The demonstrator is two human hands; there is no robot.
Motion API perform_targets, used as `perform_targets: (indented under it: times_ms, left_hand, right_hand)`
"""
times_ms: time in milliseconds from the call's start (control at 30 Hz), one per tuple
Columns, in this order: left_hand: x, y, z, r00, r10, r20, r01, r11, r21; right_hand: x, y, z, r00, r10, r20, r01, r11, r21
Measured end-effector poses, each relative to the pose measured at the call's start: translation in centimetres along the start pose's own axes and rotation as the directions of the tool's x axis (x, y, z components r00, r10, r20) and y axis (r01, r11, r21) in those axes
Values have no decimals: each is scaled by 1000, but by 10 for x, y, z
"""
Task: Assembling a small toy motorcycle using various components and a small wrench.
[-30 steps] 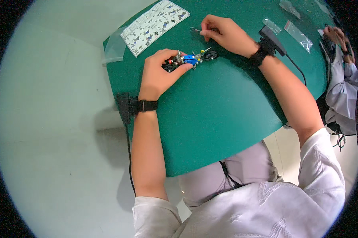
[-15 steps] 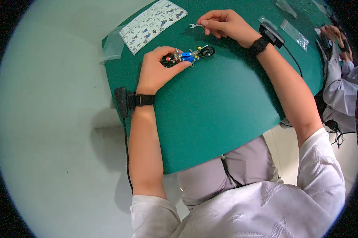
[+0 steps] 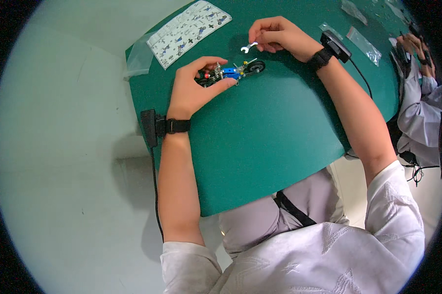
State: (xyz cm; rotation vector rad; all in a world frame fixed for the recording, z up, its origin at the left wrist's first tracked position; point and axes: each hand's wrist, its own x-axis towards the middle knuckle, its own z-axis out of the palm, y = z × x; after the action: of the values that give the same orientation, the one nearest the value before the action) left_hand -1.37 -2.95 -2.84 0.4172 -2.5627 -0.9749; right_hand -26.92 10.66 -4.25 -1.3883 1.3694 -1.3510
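A small model motorcycle (image 3: 230,72) lies on the green table, with a blue body, black wheels and bits of red and yellow. My left hand (image 3: 194,85) curls around its rear, thumb along the near side and fingers on the far side. Part of the rear wheel is hidden by this hand. Just beyond the front wheel, my right hand (image 3: 275,36) pinches a small silver open-ended wrench (image 3: 249,48). The wrench's jaw sticks out to the left, apart from the motorcycle.
An instruction sheet (image 3: 186,32) with pictures lies at the far left, partly over a clear plastic bag (image 3: 141,56). More clear bags (image 3: 365,45) lie at the far right. Black devices are strapped to both my wrists, with cables trailing. Another person's hands (image 3: 413,45) show at the right edge.
My right hand has shifted slightly right and the wrench has swung nearer to the motorcycle's front wheel. The motorcycle and my left hand have barely moved.
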Motion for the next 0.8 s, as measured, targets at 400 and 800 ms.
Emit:
perform_targets:
  times_ms: [400,800]
  left_hand:
    - [1,-1,-2,999,37,8,-37,999,7]
    - [3,-3,3,998,59,11,-59,998,-20]
  right_hand:
    - [2,0,1,988,-9,156,5,1000,26]
    - [4,0,1,981,-1,196,-1,1000,12]
